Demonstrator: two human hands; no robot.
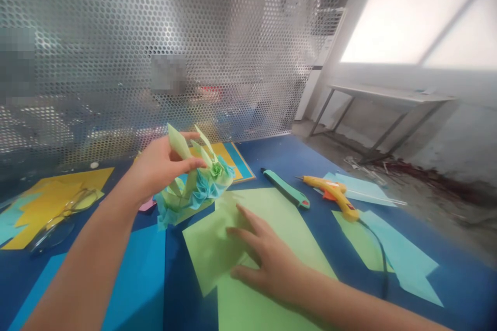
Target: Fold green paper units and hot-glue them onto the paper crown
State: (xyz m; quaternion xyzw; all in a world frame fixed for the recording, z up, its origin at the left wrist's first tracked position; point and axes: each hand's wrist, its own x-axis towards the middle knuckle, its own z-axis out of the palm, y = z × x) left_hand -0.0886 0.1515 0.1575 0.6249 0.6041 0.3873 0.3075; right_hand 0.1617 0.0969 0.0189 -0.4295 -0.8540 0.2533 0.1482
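My left hand [165, 168] pinches a paper flower piece [205, 186] by its upper part, between thumb and fingers. The piece has pale green pointed leaves, a small green rosette and crumpled light-blue paper blooms, and it is held tilted above the table. Lower and to the right, my right hand [267, 258] has its fingers spread apart over light green paper sheets [272, 207], with nothing in them. Whether its fingertips touch the paper I cannot tell. A smaller green piece lies partly under that hand.
A teal utility knife [285, 189] and a yellow glue gun [336, 196] with a cord lie at right among light-blue paper scraps [407, 258]. Left are eyeglasses [58, 225], yellow paper [93, 176] and a blue sheet [140, 274]. A perforated metal screen [233, 62] stands behind the table.
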